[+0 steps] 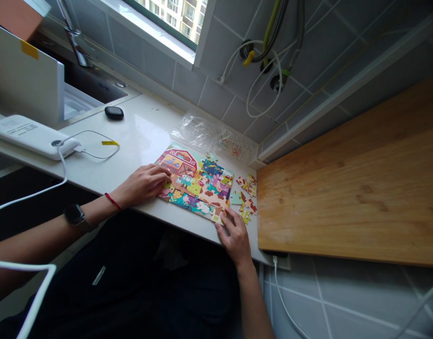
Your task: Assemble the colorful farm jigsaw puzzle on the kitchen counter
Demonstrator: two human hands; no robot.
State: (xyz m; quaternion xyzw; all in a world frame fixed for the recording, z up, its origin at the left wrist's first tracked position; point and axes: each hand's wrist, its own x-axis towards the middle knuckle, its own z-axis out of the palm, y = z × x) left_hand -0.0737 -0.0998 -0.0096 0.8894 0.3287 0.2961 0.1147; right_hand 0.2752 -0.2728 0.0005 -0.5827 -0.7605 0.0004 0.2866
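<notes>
A colourful farm-scene jigsaw puzzle (191, 186) with a red barn lies on the white counter, most of its pieces joined. My left hand (148, 182) rests on its left edge, fingers laid out flat and holding nothing. At the lower right corner, my right hand (234, 233) has its thumb and fingers closed about a light-coloured puzzle piece (217, 215), which touches the puzzle. Fingers partly hide this piece. Several loose puzzle pieces (247, 200) are scattered right of the puzzle, and another loose piece (211, 157) sits at its top edge.
Clear plastic packaging (197, 129) lies behind the puzzle by the tiled wall. A wooden board (343, 188) borders the counter on the right. To the left are a white power bank (29, 134) with a cable, a small black case (114, 112) and a sink (107, 92).
</notes>
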